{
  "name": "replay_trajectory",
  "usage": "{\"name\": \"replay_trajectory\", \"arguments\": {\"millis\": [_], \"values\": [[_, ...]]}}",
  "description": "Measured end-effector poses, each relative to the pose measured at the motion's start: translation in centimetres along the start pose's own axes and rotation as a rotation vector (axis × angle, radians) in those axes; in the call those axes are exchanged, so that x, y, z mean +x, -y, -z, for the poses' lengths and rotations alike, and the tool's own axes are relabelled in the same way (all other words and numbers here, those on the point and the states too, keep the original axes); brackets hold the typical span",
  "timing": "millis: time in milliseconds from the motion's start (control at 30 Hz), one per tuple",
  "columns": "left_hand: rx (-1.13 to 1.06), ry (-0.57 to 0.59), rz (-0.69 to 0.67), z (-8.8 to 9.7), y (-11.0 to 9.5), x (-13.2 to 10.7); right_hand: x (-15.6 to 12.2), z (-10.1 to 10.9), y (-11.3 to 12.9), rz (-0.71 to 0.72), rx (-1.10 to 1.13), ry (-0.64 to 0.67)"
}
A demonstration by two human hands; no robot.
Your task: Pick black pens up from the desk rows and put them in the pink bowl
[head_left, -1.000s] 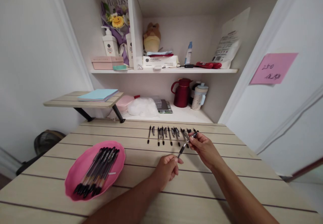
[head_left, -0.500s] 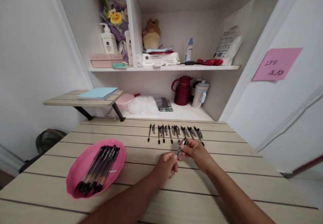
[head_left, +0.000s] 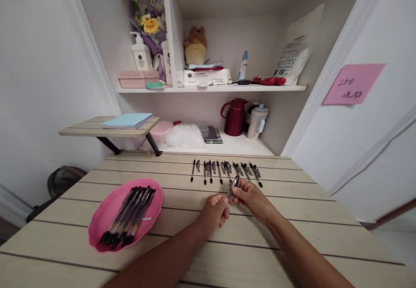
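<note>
Both hands meet over the middle of the wooden table (head_left: 292, 218). My right hand (head_left: 251, 198) pinches a black pen (head_left: 233, 186) near its upper end. My left hand (head_left: 214, 212) is closed in a loose fist with its fingertips at the pen's lower end. Just beyond the hands lies a row of several black pens and caps (head_left: 224, 170), side by side. A pink plate (head_left: 104, 216) at the left holds several more black pens (head_left: 129, 221).
A small raised wooden stand (head_left: 97, 131) with a blue notebook (head_left: 126, 120) sits at the table's back left. Behind are shelves with a red jug (head_left: 234, 118), a cup, bottles, a plush toy and a flower bouquet. A pink note (head_left: 352, 84) sticks on the right door.
My right hand drew the pen back from the row toward my left hand, and both hands now hold it close together. The view shifted slightly.
</note>
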State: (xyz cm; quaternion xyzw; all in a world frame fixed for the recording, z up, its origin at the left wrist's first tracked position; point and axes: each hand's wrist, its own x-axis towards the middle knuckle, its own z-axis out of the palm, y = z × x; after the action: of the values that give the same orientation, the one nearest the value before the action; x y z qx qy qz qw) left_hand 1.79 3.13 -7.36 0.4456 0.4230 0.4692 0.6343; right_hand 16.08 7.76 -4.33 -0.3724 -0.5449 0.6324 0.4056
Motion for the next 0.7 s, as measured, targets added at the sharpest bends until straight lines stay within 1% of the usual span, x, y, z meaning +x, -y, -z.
{"name": "replay_trajectory", "arguments": {"millis": [100, 233, 300, 367, 467, 533, 633, 667, 700], "values": [[0.007, -0.066, -0.024, -0.3, -1.0, -0.2, -0.2, 0.3, -0.5, -0.02, 0.002, 0.067], [-0.011, -0.137, -0.107, -0.4, -3.9, -0.9, 0.1, 0.3, -2.5, -0.049, -0.053, 0.077], [-0.012, -0.152, -0.139, 0.0, -5.7, -1.4, 0.4, 0.2, -3.3, -0.025, -0.109, 0.073], [0.001, -0.153, -0.166, 1.0, -7.5, -2.2, 0.5, 0.1, -3.7, -0.011, -0.163, 0.067], [0.077, -0.207, -0.238, 3.4, -9.9, -3.9, 0.4, 0.3, -4.0, -0.021, -0.198, 0.057], [0.137, -0.298, -0.279, 5.7, -11.2, -5.3, 0.3, 0.5, -4.1, -0.031, -0.223, 0.049], [0.277, -0.486, -0.3, 10.0, -12.7, -8.0, 0.1, 0.9, -4.5, -0.042, -0.274, 0.051], [0.378, -0.553, -0.293, 11.7, -13.0, -8.9, 0.2, 1.1, -4.7, -0.047, -0.285, 0.059], [0.525, -0.622, -0.272, 13.3, -13.2, -10.0, 0.2, 1.2, -4.9, -0.059, -0.294, 0.06]]}}
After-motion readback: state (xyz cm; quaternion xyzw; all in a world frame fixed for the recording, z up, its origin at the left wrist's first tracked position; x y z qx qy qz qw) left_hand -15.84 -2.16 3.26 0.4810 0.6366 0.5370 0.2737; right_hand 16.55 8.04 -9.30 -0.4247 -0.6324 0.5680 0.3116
